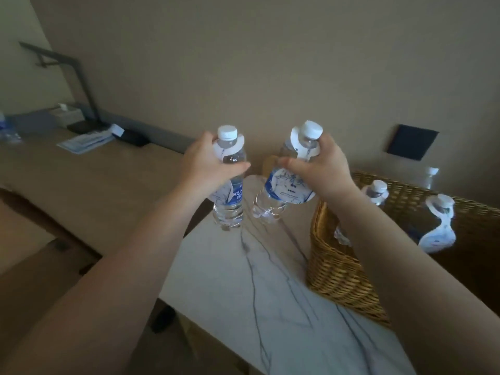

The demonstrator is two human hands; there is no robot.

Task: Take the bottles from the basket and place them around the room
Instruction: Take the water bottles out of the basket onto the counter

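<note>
The left hand point(208, 165) and right hand point(318, 163) are each gripping a water bottle, the left bottle point(230, 196) and the right bottle point(284, 185), above the table's point(230, 280) far edge, beside the basket point(341, 269).

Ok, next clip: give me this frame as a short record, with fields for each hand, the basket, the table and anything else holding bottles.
left hand: left hand grips an upright water bottle near its neck
right hand: right hand grips a tilted water bottle near its neck
basket: wicker basket on the table, at least two capped bottles inside
table: white marble-pattern table
desk: wooden desk at left, with one blurred bottle at its far end
contact: whether either held bottle touches the table cannot be told
</note>
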